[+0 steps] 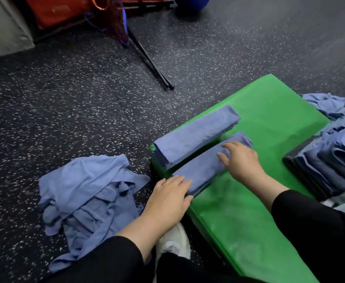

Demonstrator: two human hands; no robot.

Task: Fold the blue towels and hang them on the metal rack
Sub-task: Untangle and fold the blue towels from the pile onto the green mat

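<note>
Both hands work low center of frame, black sleeves entering from the bottom edge. Left hand (168, 198) lies palm down, fingers straight and together, pressing the near end of a folded blue towel (203, 166); its grip is flat, holding nothing. Right hand (240, 160) is palm down further up the same towel, fingers spread and slightly bent, fingertips touching the cloth, not pinching. The towel is a long narrow strip running diagonally from lower left to upper right on a green mat (249, 211), between the two hands. Just beside it, toward upper left, a thicker stack of folded towels (196, 135) lies parallel, on the mat's left corner. Cloth is dull blue, matte, edges fairly square. A loose pile of unfolded towels (90, 201) sits crumpled on the speckled dark floor (65, 99), lower left, near the left wrist. At the right edge, more blue towels (335, 160) hang draped in rows over something dark; the support is mostly hidden. Another crumpled towel (325, 104) lies beyond the mat, right. White shoe (173, 242) bottom center. Black poles (151, 64) upper center.
</note>
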